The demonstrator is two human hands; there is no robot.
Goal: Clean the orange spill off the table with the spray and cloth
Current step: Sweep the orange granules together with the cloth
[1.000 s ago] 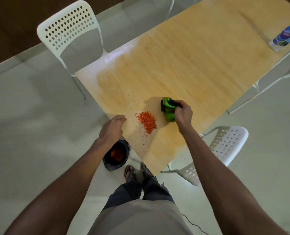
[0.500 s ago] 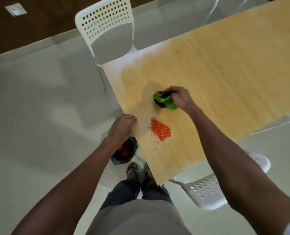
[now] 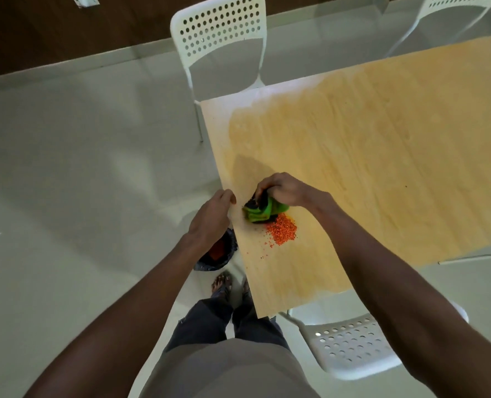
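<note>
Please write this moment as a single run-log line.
right hand: grips green cloth beside orange spill | left hand: rests at table edge | spill: uncleared

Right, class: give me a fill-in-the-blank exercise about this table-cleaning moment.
1. The right hand grips a ____ cloth on the table.
2. The crumbs beside the cloth are ____ in colour.
3. The left hand rests at the table's ____.
4. The chairs around the table are ____.

Missing words: green; orange; edge; white
</note>
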